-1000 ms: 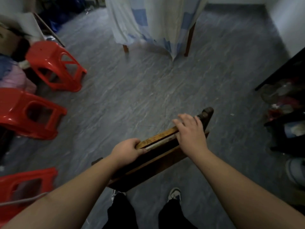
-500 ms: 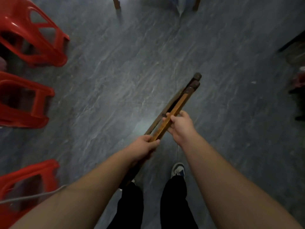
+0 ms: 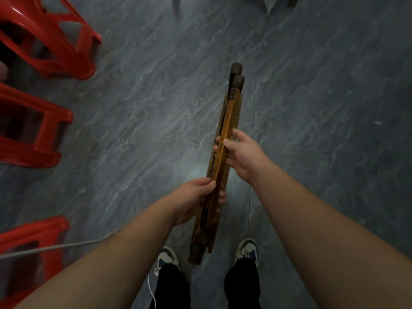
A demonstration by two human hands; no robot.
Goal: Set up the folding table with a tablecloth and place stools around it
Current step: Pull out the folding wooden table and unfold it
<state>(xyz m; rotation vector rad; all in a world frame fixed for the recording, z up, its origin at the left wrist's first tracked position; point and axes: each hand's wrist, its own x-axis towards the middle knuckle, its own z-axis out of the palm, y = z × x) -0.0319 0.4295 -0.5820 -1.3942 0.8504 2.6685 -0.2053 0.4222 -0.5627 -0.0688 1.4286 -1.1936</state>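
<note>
You are grasping a folded wooden stool (image 3: 223, 166) with both hands, holding it edge-up above the floor (image 3: 156, 130) in front of your feet. Your left hand (image 3: 196, 199) is wrapping around the lower part of the frame, thumb on top and fingers curling underneath. Your right hand (image 3: 243, 155) is pinching the frame higher up, thumb on the near edge and fingertips reaching over the far side. The wooden slats are lying flat against each other, and the two dark rounded leg ends (image 3: 237, 75) are pointing away from you. To your left, three red plastic stools (image 3: 51, 47) are lying or standing on the floor, well apart from the wooden one. At the top edge, two table legs (image 3: 176, 0) and a hanging corner of the tablecloth (image 3: 268, 5) are showing, which suggests that the table is already standing and covered. Judging from this, the stool placement is the remaining work: the wooden stool is not yet opened or set down, and the red stools are not yet arranged around the table.
</note>
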